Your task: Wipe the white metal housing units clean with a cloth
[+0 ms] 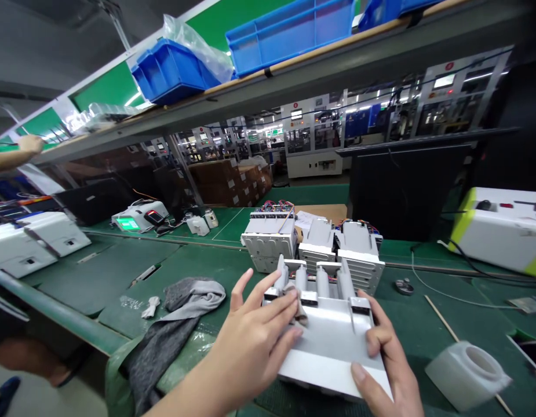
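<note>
We hold the white unit [328, 341] tilted between both hands, over the green worktop [198, 260]. Our left hand [254, 341] has its fingers spread across the unit's left side, and our right hand [387, 362] pinches its right edge between thumb and fingers. Similar units [320, 243] stand just behind, a grey cloth [172, 330] lies to the left, and a white plastic bottle [465, 376] lies to the right

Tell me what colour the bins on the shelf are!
The bins are bright blue, as the head view shows.
</note>
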Tool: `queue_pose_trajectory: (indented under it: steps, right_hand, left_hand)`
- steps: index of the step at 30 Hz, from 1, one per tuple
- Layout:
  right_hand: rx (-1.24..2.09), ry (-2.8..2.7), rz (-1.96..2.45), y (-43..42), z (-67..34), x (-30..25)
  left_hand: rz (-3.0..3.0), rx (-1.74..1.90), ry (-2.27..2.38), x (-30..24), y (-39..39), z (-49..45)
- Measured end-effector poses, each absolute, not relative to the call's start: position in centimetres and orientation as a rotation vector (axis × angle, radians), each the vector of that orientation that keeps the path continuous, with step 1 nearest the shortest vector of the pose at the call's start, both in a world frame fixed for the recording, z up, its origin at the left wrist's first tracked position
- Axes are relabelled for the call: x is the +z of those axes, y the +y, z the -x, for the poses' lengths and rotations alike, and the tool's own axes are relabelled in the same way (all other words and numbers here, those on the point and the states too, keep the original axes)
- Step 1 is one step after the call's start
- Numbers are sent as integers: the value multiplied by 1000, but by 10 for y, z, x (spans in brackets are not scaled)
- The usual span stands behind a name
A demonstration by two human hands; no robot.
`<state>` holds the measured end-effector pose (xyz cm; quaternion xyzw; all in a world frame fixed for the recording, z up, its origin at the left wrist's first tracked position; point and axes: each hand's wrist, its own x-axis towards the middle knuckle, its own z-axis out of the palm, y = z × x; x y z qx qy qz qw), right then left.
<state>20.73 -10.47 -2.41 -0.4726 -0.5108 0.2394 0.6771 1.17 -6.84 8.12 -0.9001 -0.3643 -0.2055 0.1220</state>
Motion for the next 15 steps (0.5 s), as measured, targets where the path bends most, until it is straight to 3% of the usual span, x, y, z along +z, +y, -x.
queue_pose_trajectory:
  steps: [7, 12, 15]
  right_hand:
    - [590, -1106, 1074, -107, -204, -20]
    - [583, -1116, 1104, -109, -204, -20]
    - [555, -1124, 1114, -110, -203, -19]
  left_hand:
    - [2573, -743, -1019, 74, -85, -10]
    - [2737, -504, -1337, 95, -72, -24]
    - [2691, -532, -1249, 85, -78, -20]
